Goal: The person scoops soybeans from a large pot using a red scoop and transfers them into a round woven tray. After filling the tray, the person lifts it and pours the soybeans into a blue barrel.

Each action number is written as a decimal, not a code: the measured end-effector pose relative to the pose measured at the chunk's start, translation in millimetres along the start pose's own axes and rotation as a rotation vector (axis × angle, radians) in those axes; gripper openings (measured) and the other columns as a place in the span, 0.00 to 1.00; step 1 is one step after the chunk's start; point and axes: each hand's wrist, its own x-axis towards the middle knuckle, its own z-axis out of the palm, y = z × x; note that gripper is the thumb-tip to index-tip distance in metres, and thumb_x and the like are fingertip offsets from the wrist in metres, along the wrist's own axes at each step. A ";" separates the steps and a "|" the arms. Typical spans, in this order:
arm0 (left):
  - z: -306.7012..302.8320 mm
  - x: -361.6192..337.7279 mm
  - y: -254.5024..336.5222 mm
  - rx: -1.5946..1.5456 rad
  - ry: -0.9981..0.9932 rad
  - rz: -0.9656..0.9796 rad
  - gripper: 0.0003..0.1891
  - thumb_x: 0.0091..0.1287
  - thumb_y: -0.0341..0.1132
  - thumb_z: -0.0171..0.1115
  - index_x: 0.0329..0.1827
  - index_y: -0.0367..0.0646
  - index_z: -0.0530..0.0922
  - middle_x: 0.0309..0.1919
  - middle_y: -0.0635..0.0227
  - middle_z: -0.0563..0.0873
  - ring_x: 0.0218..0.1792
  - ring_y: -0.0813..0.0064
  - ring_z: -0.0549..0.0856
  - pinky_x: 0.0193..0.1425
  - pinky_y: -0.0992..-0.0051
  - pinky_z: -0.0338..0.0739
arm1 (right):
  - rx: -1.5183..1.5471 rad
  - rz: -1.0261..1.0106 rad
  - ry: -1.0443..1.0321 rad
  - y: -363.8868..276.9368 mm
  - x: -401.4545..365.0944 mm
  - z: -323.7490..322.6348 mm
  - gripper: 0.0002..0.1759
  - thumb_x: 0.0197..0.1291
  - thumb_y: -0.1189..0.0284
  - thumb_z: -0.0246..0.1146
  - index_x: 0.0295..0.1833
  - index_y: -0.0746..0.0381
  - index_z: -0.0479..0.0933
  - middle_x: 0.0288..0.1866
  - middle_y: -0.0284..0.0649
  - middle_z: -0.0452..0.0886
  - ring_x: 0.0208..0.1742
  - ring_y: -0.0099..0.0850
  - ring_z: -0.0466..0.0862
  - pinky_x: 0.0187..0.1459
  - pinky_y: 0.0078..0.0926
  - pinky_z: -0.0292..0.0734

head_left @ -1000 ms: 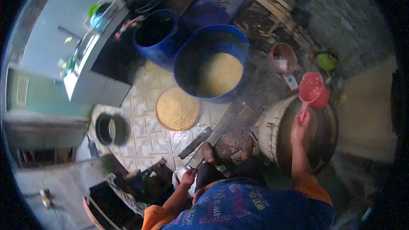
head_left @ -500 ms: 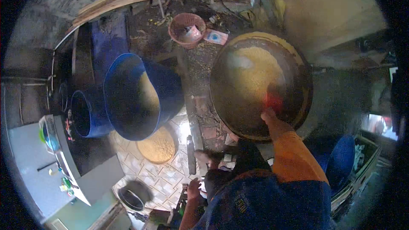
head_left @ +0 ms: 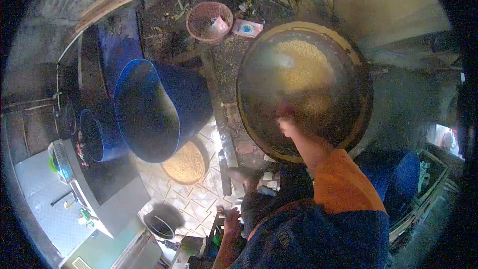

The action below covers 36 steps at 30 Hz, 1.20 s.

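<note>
My right hand [head_left: 288, 128] reaches over a large round vat [head_left: 244, 119] and is closed on a red scoop [head_left: 284, 110], blurred by motion and dark at its far end. Inside the vat lies a mound of yellowish grains or beans [head_left: 301, 57] towards the far side. A pale haze like steam hangs over the mound's left part. My left hand [head_left: 232, 220] is low beside my leg, its fingers loosely apart, with nothing visible in it.
Left of the vat, a big blue barrel [head_left: 194, 99] lies tilted above a round heap of yellow grain [head_left: 185, 164] on the tiles. A smaller blue barrel [head_left: 112, 139], a dark bucket [head_left: 162, 221] and a pink basket [head_left: 196, 25] stand around. Another blue barrel [head_left: 398, 179] is at right.
My right hand has swept left across the vat with the red scoop, towards its near left side. The view has shifted slightly. My left hand stays low beside my leg.
</note>
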 end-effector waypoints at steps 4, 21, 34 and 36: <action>-13.1 3.6 25.7 -0.817 0.095 -0.206 0.17 0.63 0.38 0.44 0.53 0.43 0.68 0.43 0.69 0.76 0.36 0.76 0.77 0.29 0.82 0.71 | 0.162 0.161 -0.239 -50.2 -70.2 -5.0 0.05 0.49 0.74 0.56 0.34 0.54 0.69 0.22 0.26 0.67 0.14 0.16 0.61 0.11 0.15 0.51; 4.9 -0.3 -4.8 -0.756 0.313 -0.237 0.18 0.64 0.44 0.43 0.44 0.39 0.73 0.39 0.52 0.78 0.42 0.61 0.77 0.44 0.69 0.70 | 0.041 -0.218 -0.332 -161.7 -312.9 64.0 0.19 0.52 0.78 0.54 0.51 0.56 0.66 0.22 0.24 0.66 0.13 0.11 0.59 0.11 0.09 0.49; 78.1 -58.3 -66.8 -0.907 0.526 -0.183 0.18 0.61 0.43 0.45 0.42 0.38 0.73 0.33 0.52 0.79 0.39 0.59 0.78 0.43 0.69 0.70 | -0.524 -0.142 -0.720 -40.2 -335.0 271.4 0.24 0.51 0.79 0.55 0.56 0.61 0.63 0.23 0.25 0.67 0.14 0.11 0.59 0.13 0.08 0.50; 90.5 -67.5 -78.5 -0.949 0.609 -0.247 0.17 0.61 0.43 0.46 0.41 0.38 0.73 0.32 0.55 0.80 0.37 0.61 0.79 0.40 0.68 0.70 | -0.644 -0.119 -0.712 -12.6 -332.9 327.6 0.23 0.50 0.79 0.55 0.55 0.61 0.65 0.23 0.25 0.67 0.14 0.11 0.58 0.13 0.09 0.49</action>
